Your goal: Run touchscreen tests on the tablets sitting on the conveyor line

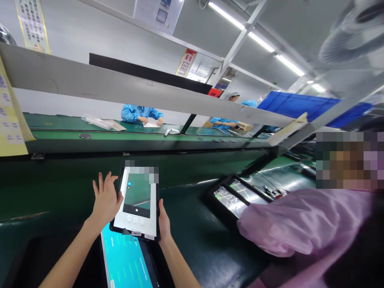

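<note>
Here's the right hand point(164, 224) holding the tablet point(138, 206) by its right edge; the left hand point(105, 202) spreads its fingers wide, thumb over the tablet's left edge. Below the tablet, a blue screen point(124, 256) glows; right of it, a co-worker's pink sleeve point(279, 222) partly blocks a black frame point(220, 212) on the table point(189, 228).

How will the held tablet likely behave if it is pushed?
The tablet is probably stiff, given its flat, straight-edged shape. Its broad screen suggests fragility. With the right hand holding one side, pushing the opposite side might tilt it.
</note>
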A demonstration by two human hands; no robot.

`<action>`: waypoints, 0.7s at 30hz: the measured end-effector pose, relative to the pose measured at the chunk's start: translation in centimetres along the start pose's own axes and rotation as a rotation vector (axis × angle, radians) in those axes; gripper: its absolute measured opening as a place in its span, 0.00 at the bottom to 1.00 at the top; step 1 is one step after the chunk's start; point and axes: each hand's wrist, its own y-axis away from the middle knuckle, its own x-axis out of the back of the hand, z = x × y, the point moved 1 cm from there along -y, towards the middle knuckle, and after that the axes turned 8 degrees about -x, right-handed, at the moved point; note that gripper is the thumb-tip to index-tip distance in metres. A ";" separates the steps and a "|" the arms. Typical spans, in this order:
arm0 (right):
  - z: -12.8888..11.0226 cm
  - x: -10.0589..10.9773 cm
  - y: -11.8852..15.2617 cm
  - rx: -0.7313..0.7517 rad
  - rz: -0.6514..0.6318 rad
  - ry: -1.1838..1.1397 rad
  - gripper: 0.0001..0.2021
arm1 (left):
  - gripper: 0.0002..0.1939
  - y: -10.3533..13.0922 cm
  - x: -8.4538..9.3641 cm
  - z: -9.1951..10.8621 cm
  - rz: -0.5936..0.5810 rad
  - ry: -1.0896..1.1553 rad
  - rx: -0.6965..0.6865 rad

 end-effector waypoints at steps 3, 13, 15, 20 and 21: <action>0.2 0.3 -0.2 0.020 0.038 0.027 0.29 | 0.19 0.4 -0.9 1.6 0.026 -0.112 -0.032; 0.6 1.2 -0.3 0.095 0.170 0.104 0.27 | 0.25 1.9 -1.9 5.9 0.066 -0.185 -0.169; 0.5 1.2 -0.2 0.136 0.196 0.115 0.25 | 0.25 2.3 -1.9 6.5 0.053 -0.163 -0.229; 0.2 1.3 -0.1 0.186 0.210 0.114 0.24 | 0.22 2.7 -1.5 7.4 0.012 -0.104 -0.315; 0.2 1.3 -0.2 0.174 0.207 0.112 0.25 | 0.21 2.7 -1.3 7.3 0.007 -0.099 -0.310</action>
